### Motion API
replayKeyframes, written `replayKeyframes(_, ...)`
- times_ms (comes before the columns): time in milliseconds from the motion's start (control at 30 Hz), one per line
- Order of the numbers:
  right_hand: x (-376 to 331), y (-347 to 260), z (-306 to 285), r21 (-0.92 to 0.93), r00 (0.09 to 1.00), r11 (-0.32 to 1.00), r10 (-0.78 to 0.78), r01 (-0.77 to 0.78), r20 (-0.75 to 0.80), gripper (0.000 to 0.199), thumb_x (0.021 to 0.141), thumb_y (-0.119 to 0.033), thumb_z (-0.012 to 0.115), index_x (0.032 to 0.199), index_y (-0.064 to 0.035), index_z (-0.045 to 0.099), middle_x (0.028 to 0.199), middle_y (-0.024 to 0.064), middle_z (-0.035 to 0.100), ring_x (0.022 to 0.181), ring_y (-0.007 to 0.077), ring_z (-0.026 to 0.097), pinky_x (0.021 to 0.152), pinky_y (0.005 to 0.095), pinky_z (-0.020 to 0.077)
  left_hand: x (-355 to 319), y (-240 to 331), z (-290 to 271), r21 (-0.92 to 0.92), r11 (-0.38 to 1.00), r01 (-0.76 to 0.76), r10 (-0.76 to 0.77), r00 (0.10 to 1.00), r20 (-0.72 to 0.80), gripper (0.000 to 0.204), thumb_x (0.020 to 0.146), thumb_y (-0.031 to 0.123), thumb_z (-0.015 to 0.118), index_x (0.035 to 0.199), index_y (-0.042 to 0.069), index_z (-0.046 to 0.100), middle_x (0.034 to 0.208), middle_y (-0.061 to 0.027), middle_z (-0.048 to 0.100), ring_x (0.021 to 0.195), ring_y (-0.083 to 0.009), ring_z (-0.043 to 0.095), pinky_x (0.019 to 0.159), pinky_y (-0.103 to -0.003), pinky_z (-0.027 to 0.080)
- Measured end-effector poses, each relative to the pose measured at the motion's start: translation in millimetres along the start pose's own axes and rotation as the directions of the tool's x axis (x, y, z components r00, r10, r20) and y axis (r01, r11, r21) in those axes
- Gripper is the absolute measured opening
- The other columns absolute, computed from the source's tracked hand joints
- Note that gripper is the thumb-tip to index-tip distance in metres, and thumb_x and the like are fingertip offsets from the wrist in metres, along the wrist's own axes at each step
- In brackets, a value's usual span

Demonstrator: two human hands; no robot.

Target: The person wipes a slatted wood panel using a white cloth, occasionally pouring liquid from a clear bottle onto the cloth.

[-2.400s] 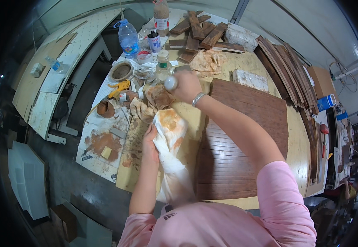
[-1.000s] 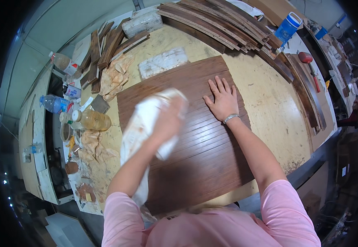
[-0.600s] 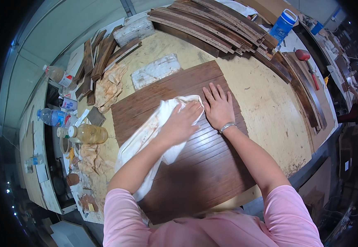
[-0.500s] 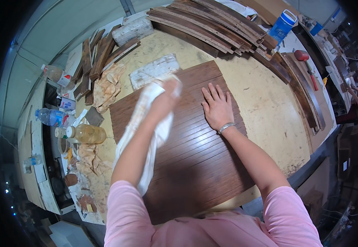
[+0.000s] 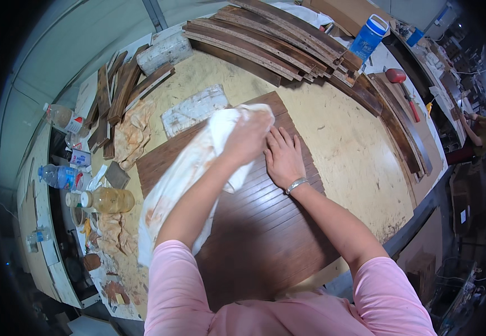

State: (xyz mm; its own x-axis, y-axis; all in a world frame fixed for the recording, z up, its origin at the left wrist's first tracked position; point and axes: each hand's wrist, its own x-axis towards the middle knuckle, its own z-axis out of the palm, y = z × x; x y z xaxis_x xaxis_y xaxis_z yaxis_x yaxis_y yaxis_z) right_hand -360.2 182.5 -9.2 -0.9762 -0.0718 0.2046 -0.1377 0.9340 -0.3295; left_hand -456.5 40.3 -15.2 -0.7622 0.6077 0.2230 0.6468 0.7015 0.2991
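A dark brown slatted wooden panel (image 5: 265,224) lies flat on the pale workbench (image 5: 349,145). My left hand (image 5: 248,137) grips a large white cloth (image 5: 187,173) stained with brown, pressing it on the panel's far end. The cloth trails back along my left forearm. My right hand (image 5: 283,157) lies flat on the panel with fingers spread, just right of the cloth. A silver bracelet sits on that wrist.
Dark wooden strips (image 5: 276,42) are stacked at the bench's far edge, with more (image 5: 114,95) at the far left. Stained rags (image 5: 131,137), a bottle of amber liquid (image 5: 108,200) and water bottles (image 5: 58,175) stand left. A blue jug (image 5: 369,36) and red-headed mallet (image 5: 402,89) lie far right.
My left hand has rubbed the cloth back and forth over the panel, ending at its far end. My right hand stays flat on the panel.
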Motion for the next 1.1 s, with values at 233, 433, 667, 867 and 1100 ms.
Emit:
replayKeyframes(233,3,-2,-10,0.094,0.993,0.996,0.021,-0.01,-0.119,0.032,0.087,-0.012,0.06,0.114,0.0008,0.048,0.126,0.0196,0.05,0.119,0.0391,0.047,0.105,0.047,0.0357,64,19,10,-0.021,0.986,0.163,-0.161,0.986,0.051,0.043,0.092,0.013,0.046,0.135,0.01,0.054,0.142,-0.0093,0.052,0.135,-0.0261,0.045,0.112,-0.052,0.03)
replayKeyframes(433,2,1,-7,0.064,0.987,0.997,-0.025,0.036,-0.161,0.031,0.085,-0.011,0.061,0.111,0.0008,0.05,0.125,0.0193,0.05,0.118,0.0381,0.047,0.104,0.0458,0.0364,60,4,7,-0.047,0.985,0.165,-0.168,0.984,-0.064,0.047,0.096,0.024,0.05,0.14,0.007,0.048,0.15,-0.0092,0.044,0.141,-0.0267,0.036,0.115,-0.051,0.027)
replayKeyframes(667,2,2,-6,0.015,0.988,1.0,0.001,0.002,-0.158,0.029,0.086,-0.015,0.059,0.111,-0.0016,0.053,0.125,0.018,0.051,0.119,0.0341,0.047,0.105,0.0459,0.0354,-100,-71,-35,-0.078,0.886,0.458,-0.464,0.861,-0.207,0.053,0.096,0.019,0.051,0.144,0.0,0.043,0.152,-0.0175,0.04,0.144,-0.0344,0.032,0.118,-0.038,0.025)
replayKeyframes(867,0,-9,-3,-0.005,0.987,1.0,-0.021,0.02,-0.16,0.03,0.087,-0.016,0.059,0.113,-0.0023,0.054,0.124,0.0163,0.052,0.119,0.0328,0.048,0.105,0.0448,0.035,-239,-136,-86,-0.262,0.468,0.844,-0.882,0.429,-0.196,0.064,0.103,0.033,0.042,0.15,-0.007,0.026,0.153,-0.027,0.032,0.146,-0.0342,0.027,0.119,-0.04,0.022)
replayKeyframes(1100,3,2,2,-0.062,0.983,0.998,-0.016,0.004,-0.181,0.03,0.088,-0.018,0.059,0.113,-0.0027,0.054,0.124,0.0155,0.052,0.118,0.0324,0.049,0.105,0.0448,0.0357,-207,3,-80,0.137,0.892,0.432,-0.445,0.891,0.092,0.066,0.095,0.03,0.055,0.149,0.0,0.033,0.154,-0.0262,0.03,0.146,-0.0356,0.026,0.118,-0.049,0.021)
